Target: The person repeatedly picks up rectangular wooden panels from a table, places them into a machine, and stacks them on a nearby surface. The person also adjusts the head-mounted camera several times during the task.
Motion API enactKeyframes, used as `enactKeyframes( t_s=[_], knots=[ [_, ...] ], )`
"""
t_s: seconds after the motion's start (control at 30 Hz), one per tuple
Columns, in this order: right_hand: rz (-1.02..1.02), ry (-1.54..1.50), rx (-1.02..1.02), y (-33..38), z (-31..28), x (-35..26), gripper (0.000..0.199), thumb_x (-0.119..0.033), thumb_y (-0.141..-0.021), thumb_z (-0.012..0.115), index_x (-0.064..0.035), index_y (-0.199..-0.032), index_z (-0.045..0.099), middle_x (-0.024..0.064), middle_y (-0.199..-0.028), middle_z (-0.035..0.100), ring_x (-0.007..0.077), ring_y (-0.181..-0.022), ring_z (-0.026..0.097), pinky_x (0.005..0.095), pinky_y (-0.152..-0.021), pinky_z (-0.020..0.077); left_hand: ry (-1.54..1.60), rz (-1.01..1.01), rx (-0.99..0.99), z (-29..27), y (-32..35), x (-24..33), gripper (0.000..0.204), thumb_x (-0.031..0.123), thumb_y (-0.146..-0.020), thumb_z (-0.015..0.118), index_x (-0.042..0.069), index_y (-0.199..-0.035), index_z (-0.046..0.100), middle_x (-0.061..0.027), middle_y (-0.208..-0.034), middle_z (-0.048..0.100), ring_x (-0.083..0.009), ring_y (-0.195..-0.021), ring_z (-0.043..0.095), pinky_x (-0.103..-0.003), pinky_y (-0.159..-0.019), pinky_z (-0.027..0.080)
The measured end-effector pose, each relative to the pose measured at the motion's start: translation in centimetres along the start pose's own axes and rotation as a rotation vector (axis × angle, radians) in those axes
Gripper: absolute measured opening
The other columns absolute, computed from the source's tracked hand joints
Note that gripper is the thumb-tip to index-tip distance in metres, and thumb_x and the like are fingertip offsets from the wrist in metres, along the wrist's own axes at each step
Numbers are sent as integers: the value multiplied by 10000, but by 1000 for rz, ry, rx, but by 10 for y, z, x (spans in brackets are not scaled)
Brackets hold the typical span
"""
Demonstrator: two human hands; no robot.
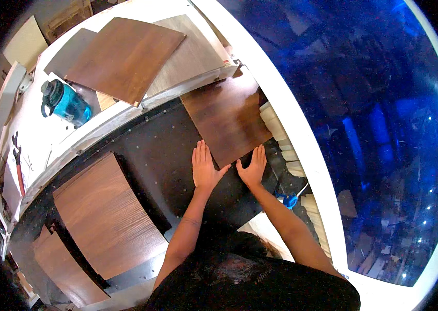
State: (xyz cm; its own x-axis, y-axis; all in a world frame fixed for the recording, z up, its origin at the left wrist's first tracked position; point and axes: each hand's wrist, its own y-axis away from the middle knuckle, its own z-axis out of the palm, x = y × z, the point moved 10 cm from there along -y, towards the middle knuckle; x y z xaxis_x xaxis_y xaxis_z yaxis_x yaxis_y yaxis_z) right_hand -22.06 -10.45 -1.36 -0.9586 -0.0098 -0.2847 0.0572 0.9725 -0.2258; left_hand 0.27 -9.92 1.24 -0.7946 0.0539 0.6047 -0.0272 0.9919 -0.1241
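A glossy dark brown wood-look panel (226, 114) lies on a black dotted surface in front of me. My left hand (206, 168) rests at its near left corner, fingers straight and thumb spread toward the panel's near edge. On the other side, my right hand (253, 168) has its fingers stretched along the near right corner, thumb apart. Both palms appear flat beside or against the panel's edges, and neither hand wraps around anything. Further left on the black surface lie a wider brown wood-grain panel (107, 217) and a narrower brown strip (68, 267).
A white bench (32, 124) at the back left bears a brown board (125, 57), a grey board (190, 44), a blue water bottle (71, 103) and a red-handled tool (19, 166). Along the right run pleated cream material (280, 129), a white frame (302, 119) and a dark blue glossy pane (384, 103).
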Motion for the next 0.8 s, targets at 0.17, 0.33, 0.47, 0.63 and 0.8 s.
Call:
enactKeyframes(
  t_s=[0.17,0.33,0.47,0.63,0.8],
  knots=[
    [-33,-13,36,-3,3,1,952,-432,-844,748,157,-1500,388,336,-1638,286,442,-1556,229,551,-1242,217,36,22,63,0,-2,-1,1030,503,-755,864,-128,-1453,447,-249,-1623,356,-350,-1547,285,-471,-1289,202],
    [-52,-19,62,-12,8,-1,940,-423,-847,750,157,-1495,395,334,-1637,292,441,-1557,233,554,-1240,221,43,14,67,-3,-10,-5,1023,479,-751,872,-131,-1453,445,-250,-1617,364,-356,-1538,299,-480,-1285,209],
    [-33,-18,69,-17,9,-2,925,-407,-846,754,148,-1496,401,332,-1629,312,446,-1551,248,556,-1236,230,70,7,85,-5,-12,-6,1029,469,-748,877,-135,-1457,438,-252,-1618,361,-360,-1537,299,-486,-1281,215],
    [4,-49,33,-6,2,1,912,-413,-851,747,133,-1496,405,336,-1614,337,465,-1531,282,566,-1237,225,71,30,99,-5,-5,1,1043,481,-751,862,-130,-1473,421,-255,-1612,373,-389,-1515,330,-497,-1271,234],
    [-88,-3,141,-8,-1,0,851,-362,-834,771,146,-1445,467,348,-1577,391,468,-1490,349,551,-1207,283,1,71,151,8,-4,-3,1060,578,-766,828,-127,-1458,444,-245,-1594,404,-370,-1512,334,-491,-1267,233]
  ],
)
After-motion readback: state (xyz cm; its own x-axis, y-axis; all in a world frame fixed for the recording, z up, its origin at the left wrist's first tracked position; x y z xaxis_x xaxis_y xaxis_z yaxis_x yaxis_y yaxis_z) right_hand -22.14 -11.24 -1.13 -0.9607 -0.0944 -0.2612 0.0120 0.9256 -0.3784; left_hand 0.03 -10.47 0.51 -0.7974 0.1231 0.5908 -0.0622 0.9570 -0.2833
